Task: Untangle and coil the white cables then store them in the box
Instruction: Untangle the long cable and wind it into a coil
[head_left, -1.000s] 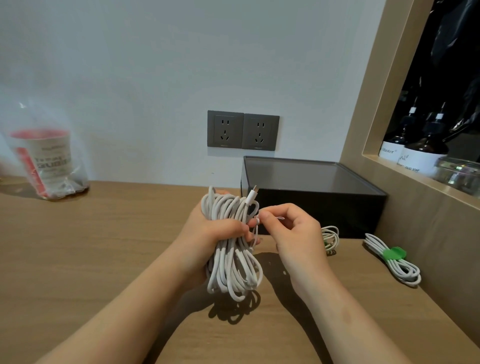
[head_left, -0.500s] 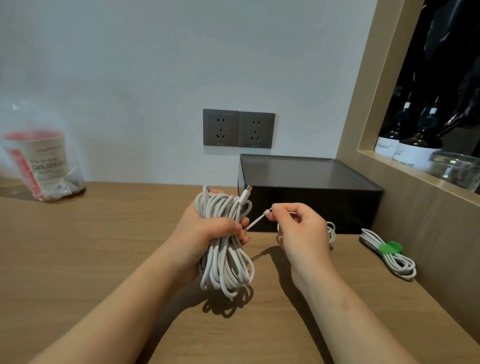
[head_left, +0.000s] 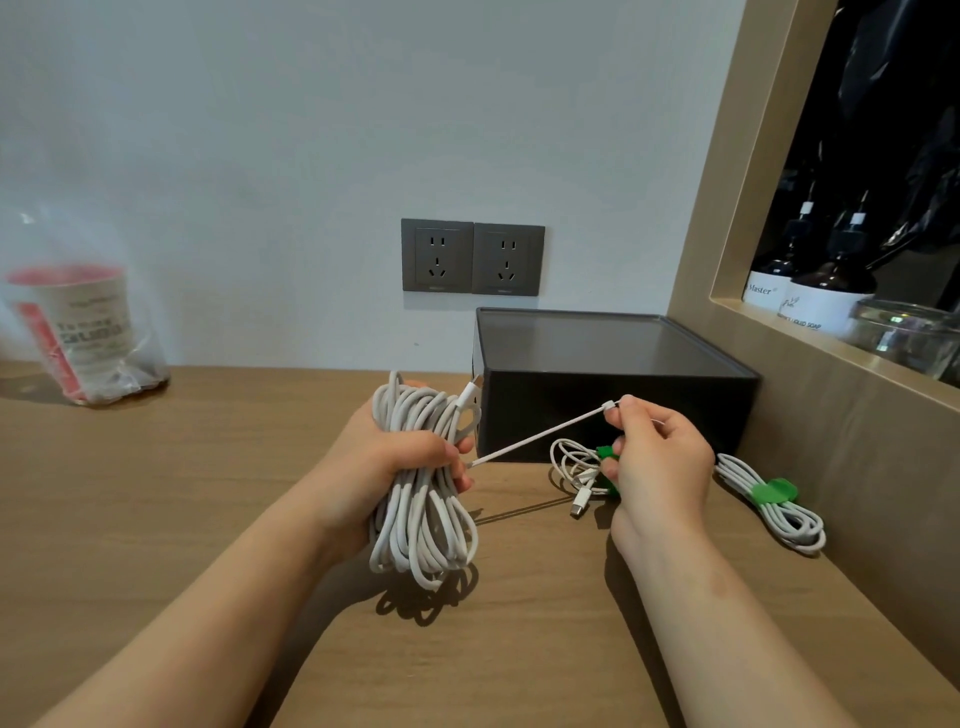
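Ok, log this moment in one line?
left hand grips white coiled cable bundle | right hand pinches its thin white strand taut | black rectangular box behind

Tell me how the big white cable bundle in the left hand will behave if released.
Probably floppy: loops of the big white cable bundle sag below the left hand gripping it. Likely to splay apart, as no tie shows round it, unlike the green-tied white coil on the wooden desk. Unlikely to roll.

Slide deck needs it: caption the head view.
Left hand grips a coiled white cable bundle; right hand pinches a strand stretched taut from it.
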